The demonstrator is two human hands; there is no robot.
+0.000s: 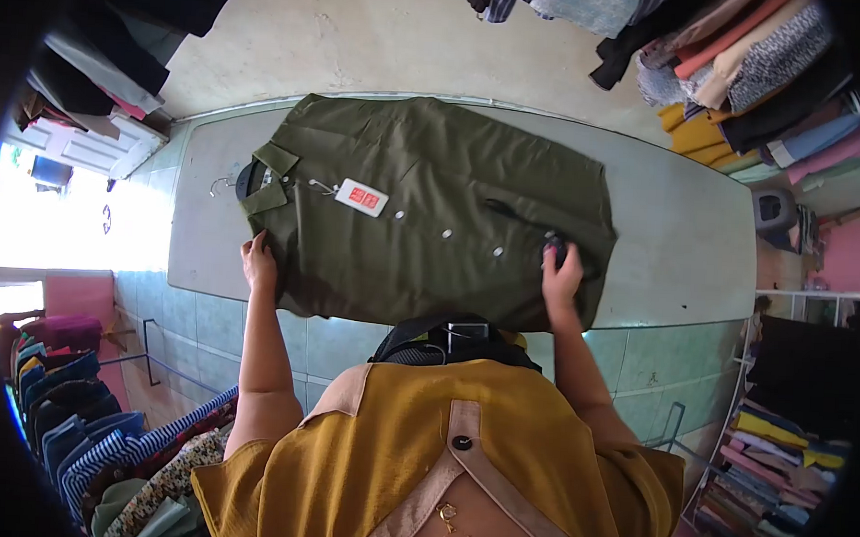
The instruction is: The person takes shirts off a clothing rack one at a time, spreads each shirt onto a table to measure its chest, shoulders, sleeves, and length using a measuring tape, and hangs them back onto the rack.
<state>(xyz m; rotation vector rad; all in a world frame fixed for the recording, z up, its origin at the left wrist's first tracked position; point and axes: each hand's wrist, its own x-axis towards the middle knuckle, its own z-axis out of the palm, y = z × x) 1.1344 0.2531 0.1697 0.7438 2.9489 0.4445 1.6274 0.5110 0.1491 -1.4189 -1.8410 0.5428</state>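
An olive-green button-up shirt (382, 257) lies spread on the pale table, its collar (271, 170) at the left on a dark hanger (245, 179). A white tag with a red print (361, 197) hangs from it on a string. Just below the collar, my left hand (258, 264) pinches the shirt's near edge. Over the shirt's lower right part, my right hand (564, 274) is closed around a small dark object (554, 243). A black strap or cord (509, 212) runs from that object leftward over the cloth; its exact kind cannot be made out.
The pale table (681, 241) stands against a wall (392, 41). Hanging clothes (746, 71) crowd the upper right, and more garments (103, 53) hang upper left. A clothes rack (125, 447) is at lower left. Shelves with folded clothes (767, 466) stand at lower right.
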